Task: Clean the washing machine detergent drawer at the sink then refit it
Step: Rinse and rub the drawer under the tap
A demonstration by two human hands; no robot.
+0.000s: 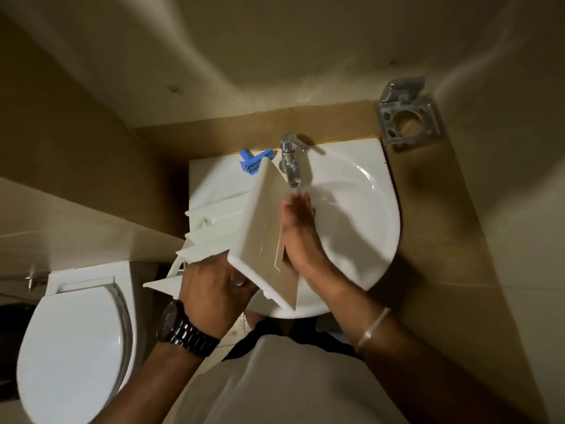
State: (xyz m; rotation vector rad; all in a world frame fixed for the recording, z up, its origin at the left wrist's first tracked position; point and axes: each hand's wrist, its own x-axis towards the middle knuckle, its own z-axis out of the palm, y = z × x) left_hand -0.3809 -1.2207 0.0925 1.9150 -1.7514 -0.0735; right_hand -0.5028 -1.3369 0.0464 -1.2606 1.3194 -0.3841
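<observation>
Drawer [244, 228] tilted over left rim of sink [367, 240], front panel under tap [290, 166]. Left hand [214, 292] fingers clamped on its near end. Right hand [301, 231] flat against panel, fingers together, apparently; blurred. Blue part [253, 162] at sink's back edge.

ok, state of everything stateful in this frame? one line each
detergent drawer: out of the machine, tilted over the sink
left hand: grip shut on drawer's near end
right hand: flat against the front panel
tap: flow unclear
toilet lid: down
wall holder: empty
</observation>
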